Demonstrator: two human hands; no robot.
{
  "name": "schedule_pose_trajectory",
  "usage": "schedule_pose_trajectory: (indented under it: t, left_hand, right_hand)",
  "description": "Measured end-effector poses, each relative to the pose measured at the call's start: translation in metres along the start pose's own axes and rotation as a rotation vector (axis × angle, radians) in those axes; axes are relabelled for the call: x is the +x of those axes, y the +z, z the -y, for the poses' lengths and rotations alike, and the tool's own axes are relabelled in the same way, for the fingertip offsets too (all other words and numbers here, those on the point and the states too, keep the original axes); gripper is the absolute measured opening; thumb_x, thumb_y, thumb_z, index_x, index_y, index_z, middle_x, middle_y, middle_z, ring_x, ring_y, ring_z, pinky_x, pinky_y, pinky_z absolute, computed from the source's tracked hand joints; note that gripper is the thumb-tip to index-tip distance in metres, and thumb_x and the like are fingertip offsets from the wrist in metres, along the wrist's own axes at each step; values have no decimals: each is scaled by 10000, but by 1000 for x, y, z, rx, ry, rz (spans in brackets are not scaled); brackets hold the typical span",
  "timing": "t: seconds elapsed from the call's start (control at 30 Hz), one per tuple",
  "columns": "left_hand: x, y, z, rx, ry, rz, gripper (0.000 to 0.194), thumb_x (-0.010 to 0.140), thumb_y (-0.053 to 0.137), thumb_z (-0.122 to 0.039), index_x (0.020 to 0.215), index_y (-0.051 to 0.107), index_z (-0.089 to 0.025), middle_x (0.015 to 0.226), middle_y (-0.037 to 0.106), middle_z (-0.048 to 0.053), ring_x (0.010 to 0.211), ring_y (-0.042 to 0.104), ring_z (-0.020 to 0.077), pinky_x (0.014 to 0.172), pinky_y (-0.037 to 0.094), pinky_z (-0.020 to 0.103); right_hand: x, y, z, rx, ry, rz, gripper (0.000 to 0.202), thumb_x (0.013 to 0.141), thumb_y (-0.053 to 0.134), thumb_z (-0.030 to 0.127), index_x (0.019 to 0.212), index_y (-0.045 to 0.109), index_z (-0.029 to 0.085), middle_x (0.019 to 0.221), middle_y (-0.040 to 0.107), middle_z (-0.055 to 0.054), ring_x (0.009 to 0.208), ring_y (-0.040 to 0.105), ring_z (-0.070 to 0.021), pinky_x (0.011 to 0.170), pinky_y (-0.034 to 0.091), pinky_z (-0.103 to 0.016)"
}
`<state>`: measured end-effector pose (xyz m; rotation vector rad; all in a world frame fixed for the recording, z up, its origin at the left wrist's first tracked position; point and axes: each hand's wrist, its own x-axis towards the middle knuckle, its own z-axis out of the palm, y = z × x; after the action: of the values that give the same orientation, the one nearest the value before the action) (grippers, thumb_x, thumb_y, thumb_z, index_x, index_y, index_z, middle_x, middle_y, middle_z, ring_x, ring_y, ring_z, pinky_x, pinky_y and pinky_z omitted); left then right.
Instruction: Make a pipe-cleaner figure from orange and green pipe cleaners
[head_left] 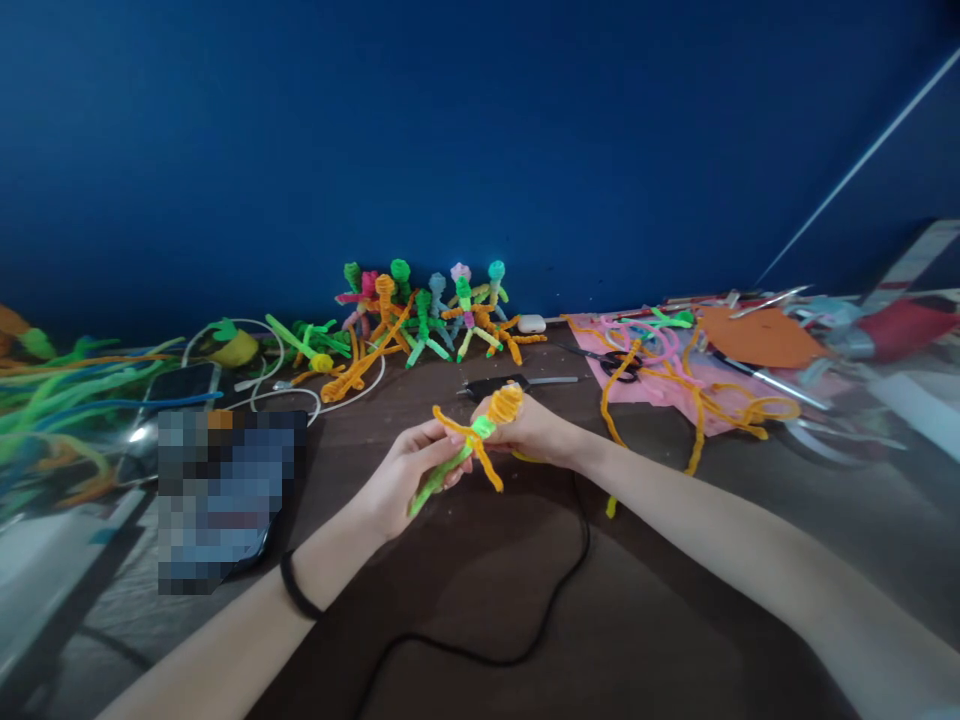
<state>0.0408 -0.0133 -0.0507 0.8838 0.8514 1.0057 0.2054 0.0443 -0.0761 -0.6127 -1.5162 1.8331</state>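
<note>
blue wall (450, 130): small figures (424, 325) stand along it, probably leaving working room.
left hand (405, 475): fingers curled closed on the orange-and-green figure (481, 430), i'd guess steadying it.
right hand (536, 430): behind its head; i can't tell the fingers' grip.
orange-and-green figure: above the tabletop (645, 620).
lettering: none i can read.

Left forearm (247, 640) extending from lower left, left hand (401, 475) pinching with thumb and bent fingers. Right forearm (675, 510) slanting in from lower right, right hand (536, 428) curling inward, fingers partly hiding from view. Hands meeting near centre.
</note>
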Motion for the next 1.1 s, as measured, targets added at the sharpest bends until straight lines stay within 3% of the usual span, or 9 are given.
schedule_pose_trajectory:
  t: [0.17,0.5,0.93,1.1]
  left_hand:
    - [-1,-1,0,141,-51,88,114,677,654,-225,614,634,-132,532,605,31,454,469,65,443,326,185]
    - [-4,4,0,276,-146,201,127,687,635,-222,608,648,-123,509,596,36,438,470,74,403,287,185]
    - [-10,19,-1,515,-164,256,84,692,601,-187,647,654,-139,591,598,18,504,483,84,453,350,185]
    - [-11,23,-1,574,-153,290,113,704,578,-199,659,662,-138,592,589,20,536,502,103,449,343,188]
  right_hand:
    - [-4,-6,12,-242,-44,14,127,642,675,215,727,621,138,663,596,12,572,506,-69,541,387,-191]
    - [-10,-4,30,-453,75,115,156,653,663,261,751,647,140,697,616,-2,619,549,-100,578,419,-217]
    - [-14,-21,53,-938,-30,383,145,749,589,239,795,691,148,755,622,-14,669,534,-91,611,389,-197]
    - [-17,-30,64,-992,91,518,168,748,592,232,836,708,147,738,619,-20,676,533,-95,634,388,-201]
